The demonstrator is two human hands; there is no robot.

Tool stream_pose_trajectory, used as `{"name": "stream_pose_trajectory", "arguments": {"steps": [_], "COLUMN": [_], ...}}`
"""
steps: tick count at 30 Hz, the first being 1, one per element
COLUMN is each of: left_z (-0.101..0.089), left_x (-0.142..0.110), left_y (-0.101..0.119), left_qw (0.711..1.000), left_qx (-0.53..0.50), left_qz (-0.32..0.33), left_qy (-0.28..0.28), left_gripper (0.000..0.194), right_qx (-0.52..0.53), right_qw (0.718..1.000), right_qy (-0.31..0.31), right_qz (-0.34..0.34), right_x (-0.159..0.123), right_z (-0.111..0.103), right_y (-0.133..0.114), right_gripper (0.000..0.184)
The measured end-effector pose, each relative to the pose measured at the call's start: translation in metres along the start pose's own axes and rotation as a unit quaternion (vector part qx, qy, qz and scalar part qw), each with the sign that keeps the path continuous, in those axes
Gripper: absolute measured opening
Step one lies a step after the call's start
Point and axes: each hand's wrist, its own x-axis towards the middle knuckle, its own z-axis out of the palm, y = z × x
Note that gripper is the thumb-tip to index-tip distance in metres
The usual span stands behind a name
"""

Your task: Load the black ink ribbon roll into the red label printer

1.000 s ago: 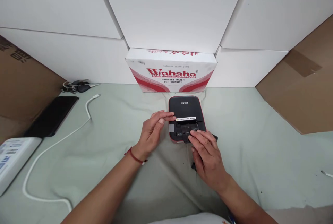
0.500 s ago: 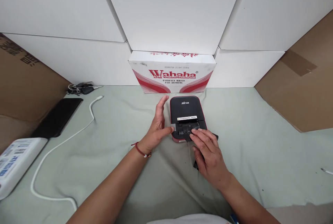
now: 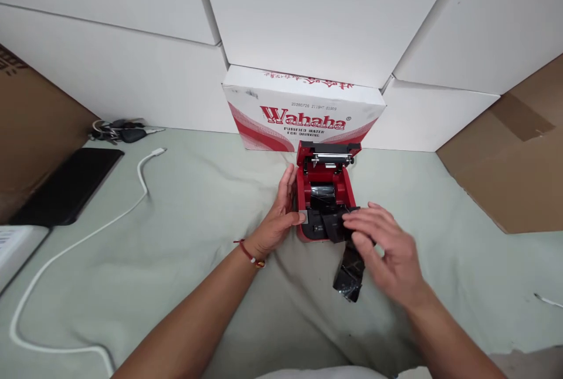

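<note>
A small red and black label printer [image 3: 314, 229] sits on the cloth with its lid [image 3: 329, 150] raised. Inside it lies a roll wrapped in shiny black film [image 3: 323, 192]. My left hand [image 3: 284, 209] clasps the printer's left side, its thumb on a grey tab at the front corner. Over the front edge spills crumpled black ribbon [image 3: 349, 276], hanging down to the cloth. At the printer's right front, my right hand [image 3: 389, 247] has its bent fingertips on the ribbon, thumb just below them; slight blur softens the fingers.
Behind the printer stands a white and red water carton [image 3: 303, 112] against white boxes. At left are keys [image 3: 121, 131], a black phone-like slab [image 3: 68, 185], a white cable [image 3: 81, 244] and a white device [image 3: 20, 244]. A brown carton [image 3: 505, 173] borders the right side.
The printer's lid has swung up, exposing the red inside and the roll. My right hand has moved to the right, and more black ribbon shows below it. The camera view has tilted.
</note>
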Motion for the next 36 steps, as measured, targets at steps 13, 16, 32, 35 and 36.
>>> {"name": "stream_pose_trajectory", "arguments": {"steps": [13,16,32,35,36], "left_z": [-0.001,0.0,-0.003,-0.004,-0.004], "left_x": [0.003,0.003,0.007,0.007,0.007], "left_y": [0.004,0.007,0.0,0.0,0.0], "left_qw": [1.0,1.0,1.0,1.0,1.0], "left_qx": [0.0,-0.009,-0.01,-0.005,-0.004], "left_qz": [-0.018,-0.026,0.001,0.006,0.006], "left_qy": [-0.011,-0.013,-0.021,-0.017,-0.016], "left_gripper": [0.111,0.111,0.108,0.107,0.106], "right_qx": [-0.334,-0.294,-0.21,-0.165,-0.166], "right_qw": [0.856,0.881,0.897,0.91,0.905], "right_qy": [-0.386,-0.362,-0.272,-0.272,-0.285], "right_qz": [0.083,0.082,0.278,0.266,0.269], "right_x": [0.134,0.117,-0.025,-0.027,-0.026], "right_z": [0.042,0.01,-0.064,-0.035,-0.026], "right_y": [0.01,0.002,0.077,0.063,0.059], "right_gripper": [0.017,0.025,0.034,0.038,0.038]}}
